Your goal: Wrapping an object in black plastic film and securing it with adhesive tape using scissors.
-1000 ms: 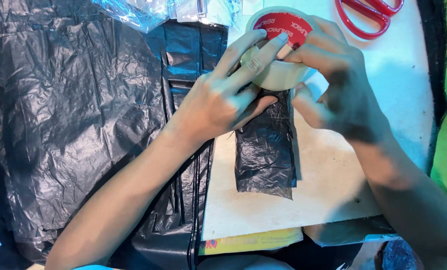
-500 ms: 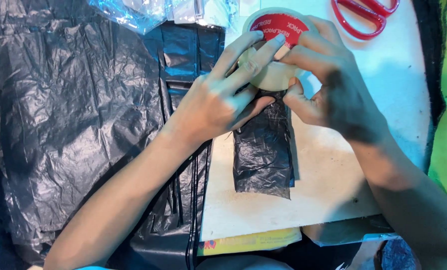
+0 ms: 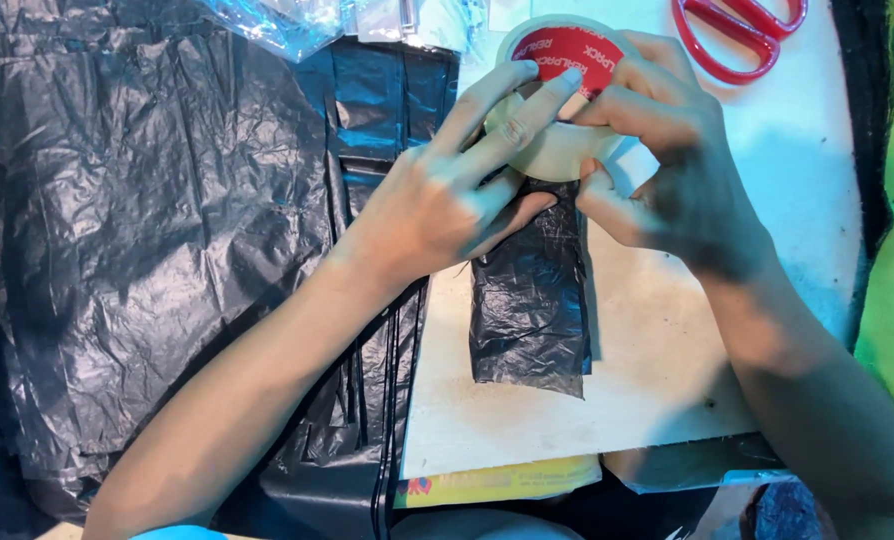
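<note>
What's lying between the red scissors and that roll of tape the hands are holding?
Nothing but bare white board. In the head view, the red scissors lie just beyond the right hand, which wraps the tape roll; the left hand steadies it.

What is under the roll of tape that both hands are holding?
The top end of a folded black plastic strip runs under the tape roll, lying on a pale board. Both hands hide the contact.

Two bare forearms, a blue sleeve edge (image 3: pixel 172 532) at left elbow

Both hands hide much of the tape roll (image 3: pixel 557 150); the picture's edge crops the red scissors (image 3: pixel 732 35).
</note>
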